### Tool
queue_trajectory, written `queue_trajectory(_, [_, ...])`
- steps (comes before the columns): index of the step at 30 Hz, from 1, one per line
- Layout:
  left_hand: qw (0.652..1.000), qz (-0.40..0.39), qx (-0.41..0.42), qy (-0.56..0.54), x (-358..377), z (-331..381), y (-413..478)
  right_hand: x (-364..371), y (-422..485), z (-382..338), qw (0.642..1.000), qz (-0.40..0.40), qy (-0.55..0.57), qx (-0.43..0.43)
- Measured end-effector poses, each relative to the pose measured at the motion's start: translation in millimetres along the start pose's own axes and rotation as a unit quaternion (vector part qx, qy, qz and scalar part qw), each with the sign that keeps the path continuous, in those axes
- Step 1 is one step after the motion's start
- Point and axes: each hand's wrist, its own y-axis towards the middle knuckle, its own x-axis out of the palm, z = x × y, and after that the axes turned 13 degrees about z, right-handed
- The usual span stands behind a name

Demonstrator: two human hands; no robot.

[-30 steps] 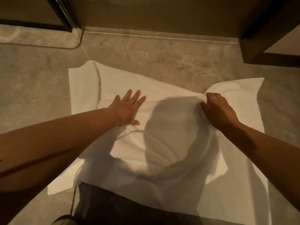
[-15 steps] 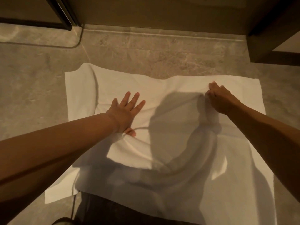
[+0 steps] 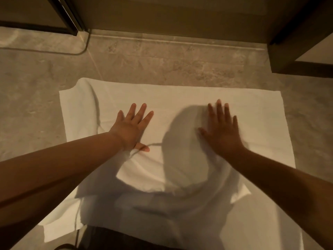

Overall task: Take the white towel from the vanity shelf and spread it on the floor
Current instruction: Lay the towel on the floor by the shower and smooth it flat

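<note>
The white towel (image 3: 180, 98) lay on the floor (image 3: 162, 65), seemingly soft, light and limp, wrinkled toward six o'clock. The left hand (image 3: 132, 129) and right hand (image 3: 222, 130) pressed it flat-fingered, gripping nothing; its corners probably offered the best hold.

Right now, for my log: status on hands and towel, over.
Left hand and right hand open, palms flat on white towel. Towel spread on floor. Raised fold near its far-left corner.
</note>
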Motion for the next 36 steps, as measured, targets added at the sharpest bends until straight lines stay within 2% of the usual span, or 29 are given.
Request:
queue_trajectory(5, [0.987, 0.147, -0.023, -0.060, 17.3, 7.3, -17.3, 16.9, -45.0, -24.5, 0.999, -0.037, -0.020, -0.031])
queue_trajectory(9, [0.991, 0.087, -0.082, -0.061, 33.5, 19.1, -25.5, 22.9, -56.1, -23.9, 0.996, -0.085, 0.002, -0.016])
queue_trajectory(14, [0.994, 0.039, -0.067, -0.070, 31.8, 10.8, -6.1, 22.5, -41.5, -13.2, 0.995, -0.099, -0.019, -0.023])
queue_trajectory(36, [0.993, 0.060, -0.064, -0.075, 4.1, 9.7, 63.9, 17.6, 17.3, 26.7, 0.994, -0.109, -0.028, -0.007])
